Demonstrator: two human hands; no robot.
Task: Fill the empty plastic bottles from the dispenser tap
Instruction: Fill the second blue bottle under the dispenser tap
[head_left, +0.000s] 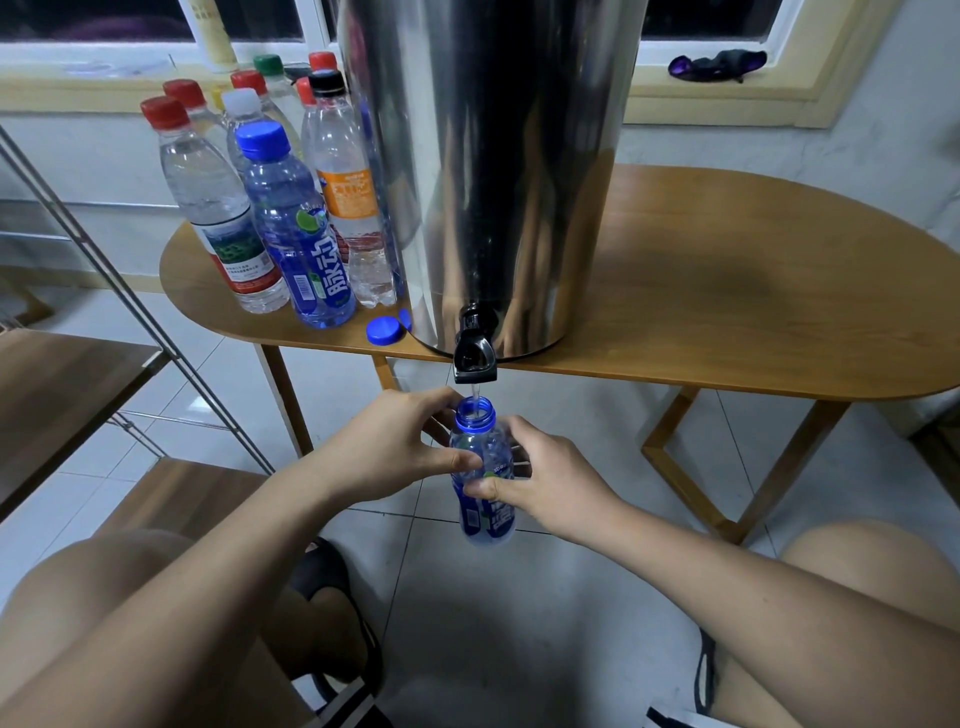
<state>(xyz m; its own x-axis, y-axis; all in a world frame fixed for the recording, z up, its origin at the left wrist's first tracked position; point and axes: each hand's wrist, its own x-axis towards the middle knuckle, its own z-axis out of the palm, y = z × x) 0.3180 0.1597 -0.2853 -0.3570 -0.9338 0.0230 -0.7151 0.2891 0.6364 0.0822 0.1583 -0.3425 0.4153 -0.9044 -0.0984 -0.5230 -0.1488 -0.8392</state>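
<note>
A tall steel dispenser stands on the wooden table, its black tap hanging over the front edge. Water runs from the tap into the open mouth of a blue plastic bottle held just below it. My left hand grips the bottle's upper part from the left. From the right, my right hand grips its middle, thumb across the label. A loose blue cap lies on the table left of the tap.
Several capped bottles stand in a cluster on the table's left end, beside the dispenser. A metal-framed wooden shelf is at the left. My knees and sandalled feet are below, over a tiled floor. A windowsill runs behind.
</note>
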